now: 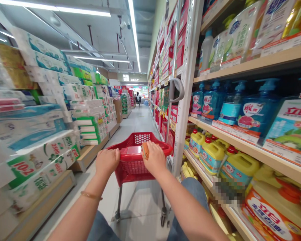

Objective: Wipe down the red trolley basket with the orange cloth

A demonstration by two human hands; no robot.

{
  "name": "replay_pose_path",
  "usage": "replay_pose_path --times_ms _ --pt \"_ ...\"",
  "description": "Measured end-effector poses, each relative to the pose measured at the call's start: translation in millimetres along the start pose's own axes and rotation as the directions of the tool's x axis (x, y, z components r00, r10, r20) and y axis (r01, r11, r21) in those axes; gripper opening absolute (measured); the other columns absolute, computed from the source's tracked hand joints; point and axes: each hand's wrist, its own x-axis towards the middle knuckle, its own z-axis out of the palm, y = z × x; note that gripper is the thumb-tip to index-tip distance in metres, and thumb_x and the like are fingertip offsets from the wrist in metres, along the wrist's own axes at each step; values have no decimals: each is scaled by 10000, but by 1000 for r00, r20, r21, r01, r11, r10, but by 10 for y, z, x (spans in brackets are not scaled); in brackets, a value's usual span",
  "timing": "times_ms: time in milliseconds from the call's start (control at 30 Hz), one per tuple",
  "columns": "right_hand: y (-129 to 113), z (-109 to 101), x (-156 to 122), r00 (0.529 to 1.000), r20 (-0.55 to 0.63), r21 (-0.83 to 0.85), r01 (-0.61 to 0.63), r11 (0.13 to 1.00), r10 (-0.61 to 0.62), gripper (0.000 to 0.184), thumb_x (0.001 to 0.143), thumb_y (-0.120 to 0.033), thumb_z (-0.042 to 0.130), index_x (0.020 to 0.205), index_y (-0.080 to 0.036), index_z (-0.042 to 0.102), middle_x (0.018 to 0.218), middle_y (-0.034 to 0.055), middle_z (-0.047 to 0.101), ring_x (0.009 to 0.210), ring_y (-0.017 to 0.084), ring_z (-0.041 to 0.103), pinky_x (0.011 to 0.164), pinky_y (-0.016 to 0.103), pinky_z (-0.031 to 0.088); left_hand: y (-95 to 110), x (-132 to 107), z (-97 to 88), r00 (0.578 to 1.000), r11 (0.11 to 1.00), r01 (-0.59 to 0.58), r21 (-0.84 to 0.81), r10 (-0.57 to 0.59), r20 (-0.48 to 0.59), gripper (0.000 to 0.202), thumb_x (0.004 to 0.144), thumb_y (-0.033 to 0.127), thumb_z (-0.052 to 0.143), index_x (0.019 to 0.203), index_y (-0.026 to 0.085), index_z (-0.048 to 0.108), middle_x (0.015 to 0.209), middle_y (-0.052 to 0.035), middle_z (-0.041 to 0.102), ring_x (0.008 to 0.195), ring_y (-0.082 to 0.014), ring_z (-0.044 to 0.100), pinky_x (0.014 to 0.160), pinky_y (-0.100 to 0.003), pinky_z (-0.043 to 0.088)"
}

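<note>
1. A supermarket aisle [137, 129] stretches ahead, with a person [138, 98] far down it.
2. Along the right side, wooden shelving [278, 60] carries blue pump bottles [256, 110] above yellow jugs [212, 157].
3. Along the left side, large tissue packs [40, 157] stand stacked high.
4. A red shopping cart [132, 172] sits directly ahead, between both arms.
5. The left hand [107, 162] is closed around the cart's rim, fingers curled over, holding nothing else; a thin bangle [91, 195] circles that wrist.
6. The right hand [154, 159] is nearly closed, pinning a small orange package [145, 150] against the rim. The package's exact kind cannot be told, as the fingers hide most of it.
</note>
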Motion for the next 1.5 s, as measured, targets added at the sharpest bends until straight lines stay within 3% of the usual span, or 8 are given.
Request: replay_pose_path --times_ms 167,333,600,800,933,1033,1300,1500 --pt "-218 94 -4 993 5 34 114 993 -114 478 883 -351 527 1296 -113 492 1324 136 530 1277 238 419 1112 404 252 267 -32 -119 998 995 -63 -80 64 13 533 913 415 270 611 181 641 651 -102 689 634 -231 625 635 -329 369" --pt "-11 -12 18 990 34 41 136 990 -137 635 837 -468 578 1347 -115 441 1352 147 503 1277 252 426 1096 418 288 100 -9 -100 974 919 -168 -358 210 82 519 919 444 278 560 208 568 589 -36 635 585 -164 569 565 -268 338" --pt "8 18 87 998 16 -33 56 998 -56 446 897 -309 479 1280 -83 523 1323 163 531 1273 266 434 1098 441 271 552 -93 111 994 964 -54 -259 26 -109 459 928 306 274 598 193 572 629 -70 638 649 -189 580 626 -305 373" --pt "305 -149 80 983 74 0 171 985 -171 439 927 -361 443 1300 -141 514 1328 117 539 1275 215 437 1097 407 284 631 -106 38 967 856 -250 -452 247 -65 475 945 337 253 613 196 563 622 -44 615 623 -156 559 618 -284 377" --pt "556 -184 133 999 -8 -59 -44 997 43 432 936 -337 418 1283 -105 529 1321 153 536 1271 249 441 1088 458 283 714 -132 128 991 735 -130 -665 81 -105 456 942 340 246 633 200 551 641 -31 596 657 -148 547 640 -274 406" --pt "435 -136 96 1000 -5 -38 18 999 -18 429 931 -332 431 1280 -104 531 1325 145 533 1283 243 425 1102 442 265 853 -153 162 988 741 -61 -668 -50 -145 431 943 331 229 661 202 528 682 -39 587 702 -164 538 676 -294 421" --pt "408 -212 16 996 3 48 90 995 -90 381 929 -317 434 1258 -160 546 1290 90 570 1249 205 460 1088 405 302 712 -165 281 995 591 -95 -801 91 -51 437 952 339 233 845 204 634 920 -49 685 917 -168 609 852 -323 466" --pt "140 -186 -120 997 -43 9 58 998 -58 325 922 -305 434 1154 -143 592 1178 113 618 1185 240 488 1074 417 286 934 -185 457 993 704 -48 -708 -44 -110 445 954 294 179 872 184 602 874 -80 660 859 -188 589 820 -354 453"
